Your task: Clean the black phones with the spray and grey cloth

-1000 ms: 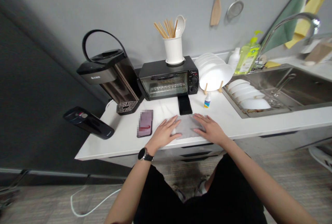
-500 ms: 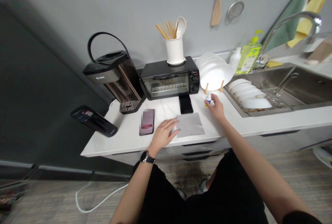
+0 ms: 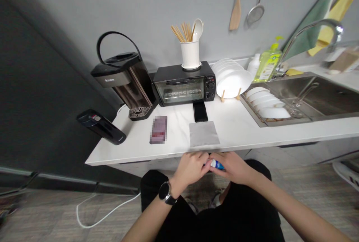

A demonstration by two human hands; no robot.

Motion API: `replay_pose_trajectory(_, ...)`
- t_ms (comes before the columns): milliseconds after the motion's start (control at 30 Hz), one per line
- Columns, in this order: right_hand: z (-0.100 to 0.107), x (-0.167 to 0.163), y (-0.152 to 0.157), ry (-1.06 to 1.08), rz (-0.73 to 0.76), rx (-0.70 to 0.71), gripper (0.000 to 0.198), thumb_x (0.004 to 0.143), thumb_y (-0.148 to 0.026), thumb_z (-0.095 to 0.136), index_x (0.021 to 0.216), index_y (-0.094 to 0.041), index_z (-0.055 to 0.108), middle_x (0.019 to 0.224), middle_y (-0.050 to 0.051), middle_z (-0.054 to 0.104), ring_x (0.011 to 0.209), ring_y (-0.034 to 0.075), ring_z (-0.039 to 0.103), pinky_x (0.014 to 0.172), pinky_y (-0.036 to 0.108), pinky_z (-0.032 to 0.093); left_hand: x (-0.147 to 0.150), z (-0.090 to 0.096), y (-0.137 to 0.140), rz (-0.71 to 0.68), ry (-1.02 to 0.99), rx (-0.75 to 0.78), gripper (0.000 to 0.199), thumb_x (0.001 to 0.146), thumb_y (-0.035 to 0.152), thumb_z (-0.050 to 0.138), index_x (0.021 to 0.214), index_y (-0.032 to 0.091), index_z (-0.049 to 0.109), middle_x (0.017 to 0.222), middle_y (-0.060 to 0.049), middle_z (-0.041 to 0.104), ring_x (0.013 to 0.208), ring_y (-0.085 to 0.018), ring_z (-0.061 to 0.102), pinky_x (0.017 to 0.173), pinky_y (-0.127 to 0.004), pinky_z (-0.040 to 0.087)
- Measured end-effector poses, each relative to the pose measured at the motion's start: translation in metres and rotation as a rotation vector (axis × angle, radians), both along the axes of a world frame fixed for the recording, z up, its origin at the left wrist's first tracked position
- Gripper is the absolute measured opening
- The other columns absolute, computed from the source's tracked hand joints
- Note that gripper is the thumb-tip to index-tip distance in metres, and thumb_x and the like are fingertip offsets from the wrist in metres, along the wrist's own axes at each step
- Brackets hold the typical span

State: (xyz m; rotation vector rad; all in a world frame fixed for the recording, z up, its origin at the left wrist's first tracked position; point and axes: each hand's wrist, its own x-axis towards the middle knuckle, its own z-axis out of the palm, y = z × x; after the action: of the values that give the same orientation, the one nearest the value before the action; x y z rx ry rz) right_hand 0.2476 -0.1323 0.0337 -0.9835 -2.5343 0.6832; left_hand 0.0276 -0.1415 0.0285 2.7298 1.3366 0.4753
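In front of the counter's edge, my right hand (image 3: 233,167) is closed around a small blue and white bottle (image 3: 218,165). The fingers of my left hand (image 3: 192,166) are closed on its white top end, and the two hands meet there. Part of the bottle is hidden by my fingers. Just beyond them, a grey cloth (image 3: 204,133) lies flat on the countertop near its front edge. Behind the cloth lies a black phone (image 3: 200,111), its far end close to the oven. To the left is a purple phone-like item (image 3: 159,129), partly blurred out.
A toaster oven (image 3: 182,86) carries a white utensil holder (image 3: 190,54). A water dispenser (image 3: 127,85) and a black tumbler (image 3: 101,126) stand on the left. White plates (image 3: 234,81), soap bottle (image 3: 268,62) and sink (image 3: 336,96) with bowls (image 3: 266,103) are on the right.
My right hand has brought the small bottle from the countertop back toward my body. My left hand has left the cloth's edge and taken hold of the bottle's top.
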Motion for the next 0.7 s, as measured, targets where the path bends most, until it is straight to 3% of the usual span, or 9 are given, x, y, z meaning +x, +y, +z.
replay_pose_trajectory(100,-0.007,0.009,-0.016,-0.154,0.030,0.129,0.022,0.107,-0.042,0.056,0.106,-0.021,0.065,0.093,0.004,0.076,0.080,0.021,0.073,0.066,0.030,0.043,0.007,-0.012,-0.010,-0.080,0.027,0.107,0.045,0.109,0.044,0.048,0.075,0.020,0.063,0.064,-0.001,0.066,0.057,-0.017,0.062,0.053,-0.032,0.033)
replay_pose_trajectory(200,-0.015,0.018,-0.033,-0.173,0.076,0.237,0.019,0.107,-0.039,0.057,0.106,-0.021,0.062,0.091,0.003,0.074,0.077,0.019,0.071,0.064,0.029,0.042,0.007,-0.015,-0.024,-0.172,-0.022,0.236,0.050,0.111,0.044,0.043,0.071,0.020,0.060,0.061,0.001,0.062,0.054,-0.016,0.059,0.051,-0.034,0.029)
replay_pose_trajectory(367,-0.010,0.025,-0.057,-0.096,0.094,0.379,0.023,0.109,-0.042,0.051,0.099,-0.022,0.058,0.082,0.000,0.068,0.069,0.018,0.067,0.061,0.031,0.040,0.009,0.005,-0.044,-0.251,-0.052,0.365,0.049,0.111,0.047,0.041,0.073,0.020,0.057,0.061,0.001,0.059,0.053,-0.015,0.055,0.051,-0.034,0.028)
replay_pose_trajectory(533,0.002,0.025,-0.069,-0.074,0.094,0.428,0.025,0.110,-0.045,0.048,0.100,-0.023,0.058,0.079,-0.001,0.068,0.063,0.018,0.065,0.058,0.032,0.041,0.016,0.026,-0.059,-0.260,-0.059,0.386,0.052,0.112,0.048,0.037,0.071,0.021,0.054,0.061,0.001,0.057,0.051,-0.015,0.050,0.051,-0.034,0.027)
replay_pose_trajectory(600,-0.001,0.043,-0.069,-0.071,0.078,0.481,0.024,0.110,-0.042,0.046,0.106,-0.023,0.060,0.080,0.000,0.070,0.064,0.018,0.067,0.059,0.032,0.044,0.001,0.030,-0.059,-0.231,-0.079,0.389,0.054,0.113,0.045,0.035,0.067,0.021,0.051,0.059,0.002,0.055,0.049,-0.014,0.048,0.050,-0.034,0.026)
replay_pose_trajectory(700,-0.018,0.094,-0.066,-0.056,-0.115,0.598,0.018,0.109,-0.030,0.047,0.115,-0.022,0.062,0.088,0.003,0.077,0.070,0.018,0.074,0.065,0.029,0.050,-0.048,0.032,-0.050,0.055,-0.133,0.381,0.053,0.113,0.021,0.030,0.063,0.021,0.048,0.052,0.003,0.050,0.045,-0.011,0.045,0.051,-0.032,0.027)
